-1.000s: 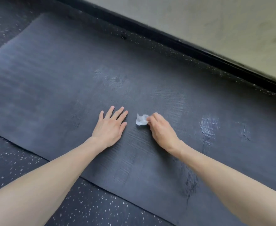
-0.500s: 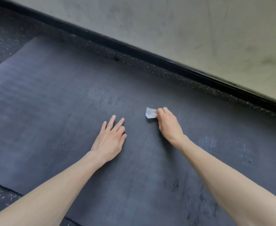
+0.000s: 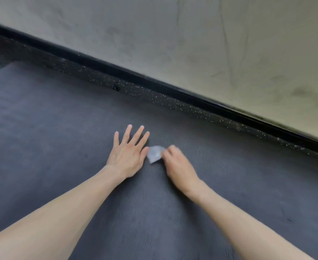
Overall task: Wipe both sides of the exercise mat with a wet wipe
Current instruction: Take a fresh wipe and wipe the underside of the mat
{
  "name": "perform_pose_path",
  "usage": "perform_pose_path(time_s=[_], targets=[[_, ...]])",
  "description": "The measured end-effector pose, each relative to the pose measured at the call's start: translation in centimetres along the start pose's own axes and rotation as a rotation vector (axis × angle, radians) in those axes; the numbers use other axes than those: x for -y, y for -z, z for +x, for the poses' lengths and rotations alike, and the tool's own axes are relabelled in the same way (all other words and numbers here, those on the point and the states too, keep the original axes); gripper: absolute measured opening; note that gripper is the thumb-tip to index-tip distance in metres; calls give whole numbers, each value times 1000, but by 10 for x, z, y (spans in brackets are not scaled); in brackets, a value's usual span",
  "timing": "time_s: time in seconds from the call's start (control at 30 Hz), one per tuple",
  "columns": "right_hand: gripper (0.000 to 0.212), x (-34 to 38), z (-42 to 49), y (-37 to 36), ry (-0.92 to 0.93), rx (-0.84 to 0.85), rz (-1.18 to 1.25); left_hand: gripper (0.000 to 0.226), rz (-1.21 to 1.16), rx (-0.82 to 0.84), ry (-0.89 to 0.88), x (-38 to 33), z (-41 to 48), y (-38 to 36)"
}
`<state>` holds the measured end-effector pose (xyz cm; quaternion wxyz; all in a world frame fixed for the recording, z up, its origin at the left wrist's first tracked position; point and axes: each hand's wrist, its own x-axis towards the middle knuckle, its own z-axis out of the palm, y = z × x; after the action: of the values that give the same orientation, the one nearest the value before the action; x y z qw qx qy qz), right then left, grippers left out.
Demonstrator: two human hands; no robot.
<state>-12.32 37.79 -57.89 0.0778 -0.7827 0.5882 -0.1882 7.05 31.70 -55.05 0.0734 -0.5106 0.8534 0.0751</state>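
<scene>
The right hand's point(image 3: 177, 164) grip is closed, fingers curled round a small wipe point(image 3: 155, 153) pressed to the mat point(image 3: 60, 147), likely for scrubbing. The left hand point(image 3: 129, 153) lies flat on the mat, fingers spread, holding nothing, probably pinning it. Beyond the mat's far edge run speckled floor point(image 3: 154, 98), a black baseboard point(image 3: 154, 79) and a pale wall point(image 3: 210, 44).
</scene>
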Motion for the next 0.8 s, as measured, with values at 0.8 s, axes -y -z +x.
perform_pose_path(time_s=[0.8], targets=[[4,-128,76,57,-554,-153,-172,69,-32,-51,17,13,47,-23]])
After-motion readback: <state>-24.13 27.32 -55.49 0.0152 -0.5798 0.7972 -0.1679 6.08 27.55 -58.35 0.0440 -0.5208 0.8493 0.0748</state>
